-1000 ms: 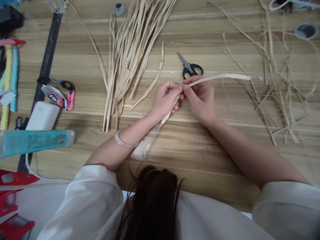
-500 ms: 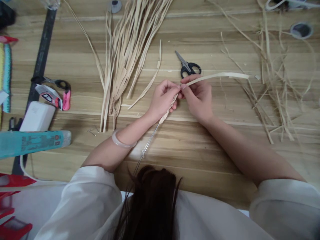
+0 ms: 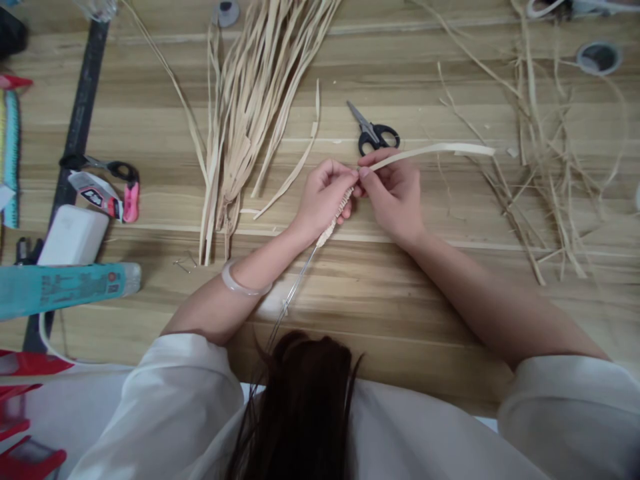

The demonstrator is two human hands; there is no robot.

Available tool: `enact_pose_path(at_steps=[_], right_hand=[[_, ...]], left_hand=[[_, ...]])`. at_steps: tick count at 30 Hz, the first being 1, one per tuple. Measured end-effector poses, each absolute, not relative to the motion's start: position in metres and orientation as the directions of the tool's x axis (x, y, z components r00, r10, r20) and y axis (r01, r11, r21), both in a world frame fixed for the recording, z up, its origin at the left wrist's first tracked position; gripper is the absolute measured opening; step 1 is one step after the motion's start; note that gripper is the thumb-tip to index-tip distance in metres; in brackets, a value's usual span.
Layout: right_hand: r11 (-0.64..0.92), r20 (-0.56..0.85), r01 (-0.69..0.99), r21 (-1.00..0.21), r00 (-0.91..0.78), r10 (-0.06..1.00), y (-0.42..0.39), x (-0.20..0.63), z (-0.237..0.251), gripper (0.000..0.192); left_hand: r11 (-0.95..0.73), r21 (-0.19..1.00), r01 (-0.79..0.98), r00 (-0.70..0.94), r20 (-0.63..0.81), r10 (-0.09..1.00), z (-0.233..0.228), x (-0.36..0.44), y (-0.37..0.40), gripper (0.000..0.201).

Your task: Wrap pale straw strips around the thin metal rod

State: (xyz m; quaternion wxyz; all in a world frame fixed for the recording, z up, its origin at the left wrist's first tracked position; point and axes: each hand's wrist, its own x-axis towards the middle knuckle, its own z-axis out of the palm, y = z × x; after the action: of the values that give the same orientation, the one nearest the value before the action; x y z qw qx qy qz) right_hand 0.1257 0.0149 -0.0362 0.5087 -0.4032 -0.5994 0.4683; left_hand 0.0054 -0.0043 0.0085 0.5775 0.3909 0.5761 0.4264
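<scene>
My left hand (image 3: 327,193) is closed around a narrow braided piece of straw (image 3: 327,233), whose lower end shows below the palm. Two thin metal wires (image 3: 297,287) run out of that end toward my body. My right hand (image 3: 395,193) pinches a flat pale straw strip (image 3: 440,147) close to the left fingertips, and the strip's free end arches off to the right. Where the strip meets the braid, my fingers hide it. Just beyond my right hand lie black-handled scissors (image 3: 374,130).
A bundle of dry straw strips (image 3: 255,113) lies at the back left. Thin straw scraps (image 3: 545,153) are scattered on the right. At left are a pink-handled cutter (image 3: 131,200), a white box-shaped block (image 3: 75,233) and a teal tube (image 3: 65,288). A bent wire (image 3: 184,265) lies nearby.
The whole view has shifted very slightly. Both hands keep the same hold on the braid and the strip, with no clear movement.
</scene>
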Motion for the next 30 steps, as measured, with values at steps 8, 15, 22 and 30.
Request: enact_pose_path(at_steps=[8, 15, 22, 30], right_hand=[[0.23, 0.225, 0.018, -0.973, -0.15, 0.963, 0.015, 0.1256, -0.0375, 0.025], [0.229, 0.223, 0.018, -0.973, -0.158, 0.962, 0.015, 0.1254, -0.0349, 0.025], [0.244, 0.239, 0.017, -0.97, -0.147, 0.96, 0.0152, 0.1253, -0.0375, 0.023], [0.227, 0.22, 0.032, -0.973, -0.158, 0.963, 0.0157, 0.126, -0.0385, 0.025]], left_hand=[[0.317, 0.947, -0.039, -0.014, -0.318, 0.948, 0.0099, 0.0056, -0.0042, 0.013], [0.316, 0.948, -0.03, -0.012, -0.316, 0.949, 0.0089, 0.005, -0.004, 0.014], [0.305, 0.95, -0.062, -0.006, -0.306, 0.952, 0.0083, 0.0047, -0.0044, 0.015], [0.314, 0.948, -0.056, -0.008, -0.315, 0.949, 0.0088, 0.0046, -0.0045, 0.014]])
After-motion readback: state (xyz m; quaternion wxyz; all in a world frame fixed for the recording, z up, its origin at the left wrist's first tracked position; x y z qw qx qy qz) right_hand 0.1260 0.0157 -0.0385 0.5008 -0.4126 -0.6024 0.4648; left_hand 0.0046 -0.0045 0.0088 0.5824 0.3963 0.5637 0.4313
